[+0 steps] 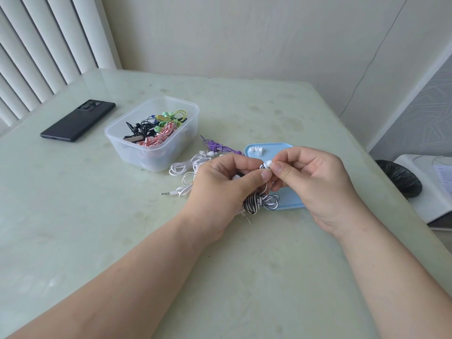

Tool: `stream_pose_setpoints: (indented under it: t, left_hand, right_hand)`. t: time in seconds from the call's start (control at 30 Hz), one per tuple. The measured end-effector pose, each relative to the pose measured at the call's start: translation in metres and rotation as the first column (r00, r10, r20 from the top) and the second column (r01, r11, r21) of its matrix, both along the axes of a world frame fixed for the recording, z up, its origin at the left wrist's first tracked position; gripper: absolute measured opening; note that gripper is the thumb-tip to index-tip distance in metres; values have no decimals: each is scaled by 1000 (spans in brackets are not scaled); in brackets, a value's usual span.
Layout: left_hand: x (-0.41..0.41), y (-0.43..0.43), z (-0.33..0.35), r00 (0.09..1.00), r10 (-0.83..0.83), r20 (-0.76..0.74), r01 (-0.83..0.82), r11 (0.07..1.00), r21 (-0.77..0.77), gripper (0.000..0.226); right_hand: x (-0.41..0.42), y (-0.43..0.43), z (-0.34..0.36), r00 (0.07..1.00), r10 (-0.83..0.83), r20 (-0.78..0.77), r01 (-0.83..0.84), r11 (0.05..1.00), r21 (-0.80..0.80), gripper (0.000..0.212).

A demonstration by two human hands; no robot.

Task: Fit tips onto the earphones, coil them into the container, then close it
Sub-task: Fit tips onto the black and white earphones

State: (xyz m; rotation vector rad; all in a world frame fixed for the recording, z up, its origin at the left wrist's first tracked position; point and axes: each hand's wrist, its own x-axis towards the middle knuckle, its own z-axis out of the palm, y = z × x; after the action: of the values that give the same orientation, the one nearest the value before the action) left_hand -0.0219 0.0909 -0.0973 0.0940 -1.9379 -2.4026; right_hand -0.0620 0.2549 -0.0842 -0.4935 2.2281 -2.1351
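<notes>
My left hand (226, 182) grips a black-and-white striped earphone set (260, 203), whose cable hangs coiled beneath it with the jack pointing down. Between my hands sits one earbud carrying a white tip (267, 164), and my right hand (310, 178) pinches that tip. A second white-tipped bud peeks out of my left fist. The clear plastic container (186, 111) stands to the upper left, holding several coiled earphones. The blue lid (286, 146) lies flat under my right hand, with three loose white tips (256, 150) on it.
White earphones (188, 171) and purple earphones (216, 146) lie on the pale green table between the container and the lid. A black phone (78, 120) rests at the far left. A white stand and a dark bin sit off the table's right edge.
</notes>
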Motion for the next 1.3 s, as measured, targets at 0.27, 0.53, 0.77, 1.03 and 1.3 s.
stream_pose_setpoints:
  t: [0.27, 0.53, 0.77, 1.03, 1.3]
  left_hand:
    - [-1, 0, 0, 1000, -5, -6, 5, 1000, -1, 8]
    - [-3, -2, -3, 1000, -8, -10, 8, 1000, 17, 7]
    - [-3, -2, -3, 1000, -16, -18, 17, 999, 45, 7]
    - [-3, -3, -4, 1000, -4, -17, 5, 998, 62, 7]
    - [-3, -2, -3, 1000, 0, -23, 2, 996, 89, 8]
  right_hand:
    - [0, 3, 0, 999, 42, 28, -43, 999, 33, 11]
    - [1, -1, -1, 999, 45, 19, -46, 998, 37, 12]
    - [3, -5, -2, 999, 6, 41, -4, 998, -69, 8]
    - [5, -7, -2, 999, -16, 38, 19, 997, -79, 6]
    - [6, -6, -3, 997, -35, -62, 34, 999, -15, 6]
